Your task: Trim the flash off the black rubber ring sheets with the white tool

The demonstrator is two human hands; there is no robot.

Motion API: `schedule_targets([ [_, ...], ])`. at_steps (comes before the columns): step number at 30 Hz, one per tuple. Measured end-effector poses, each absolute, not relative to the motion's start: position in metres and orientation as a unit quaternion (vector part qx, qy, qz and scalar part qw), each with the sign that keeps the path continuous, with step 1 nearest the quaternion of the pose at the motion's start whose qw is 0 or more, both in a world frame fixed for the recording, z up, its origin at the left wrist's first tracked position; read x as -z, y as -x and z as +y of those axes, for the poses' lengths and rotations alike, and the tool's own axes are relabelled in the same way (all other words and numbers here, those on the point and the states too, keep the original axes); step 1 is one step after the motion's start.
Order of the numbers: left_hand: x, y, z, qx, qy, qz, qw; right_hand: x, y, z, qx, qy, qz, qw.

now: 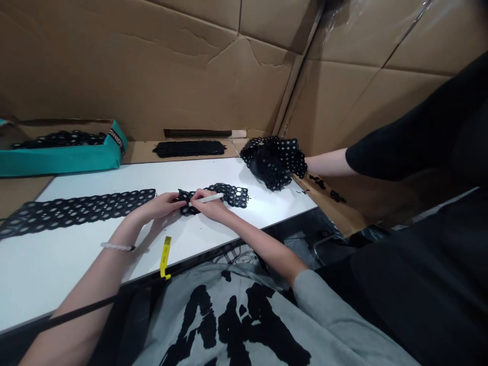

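Note:
A long strip of black lace with round holes (pixel 76 208) lies across the white table (pixel 46 264), running from the left edge to the middle. My left hand (pixel 162 204) presses down on the strip with its fingers flat on it. My right hand (pixel 208 203) is closed round a white pen (pixel 209 199), whose tip rests on the lace beside my left fingers. The strip's right end (pixel 234 194) lies just past my right hand.
Another person's arm in a black sleeve (pixel 400 137) reaches in from the right, holding a bundle of black lace (pixel 274 160). A teal box (pixel 61 152) with lace stands at the back left. A folded lace piece (pixel 189 148) lies by the cardboard wall. A yellow tag (pixel 165 256) hangs at the table's front edge.

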State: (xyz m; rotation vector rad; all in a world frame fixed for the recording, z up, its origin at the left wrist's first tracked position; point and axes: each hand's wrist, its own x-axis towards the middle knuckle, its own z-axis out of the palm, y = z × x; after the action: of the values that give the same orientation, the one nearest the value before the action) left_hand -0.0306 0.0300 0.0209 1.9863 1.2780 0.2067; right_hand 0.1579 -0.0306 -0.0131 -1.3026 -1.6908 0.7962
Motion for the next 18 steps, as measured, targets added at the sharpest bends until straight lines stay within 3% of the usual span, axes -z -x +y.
schedule_targets([
  [7,-0.0290,0.0337,0.0268,-0.020,-0.784,0.518,0.340,0.0122,-0.1568,-0.0305,-0.317,0.531,-0.673,0.405],
  [13,-0.0299,0.0297,0.0214,-0.067,-0.751,0.500,0.425,0.0137,-0.1590,-0.0293,-0.317,0.518,-0.678,0.413],
  [18,-0.0255,0.0305,0.0226,-0.063,-0.748,0.498,0.435,0.0108,-0.1605,-0.0341,-0.312,0.510,-0.684,0.419],
])
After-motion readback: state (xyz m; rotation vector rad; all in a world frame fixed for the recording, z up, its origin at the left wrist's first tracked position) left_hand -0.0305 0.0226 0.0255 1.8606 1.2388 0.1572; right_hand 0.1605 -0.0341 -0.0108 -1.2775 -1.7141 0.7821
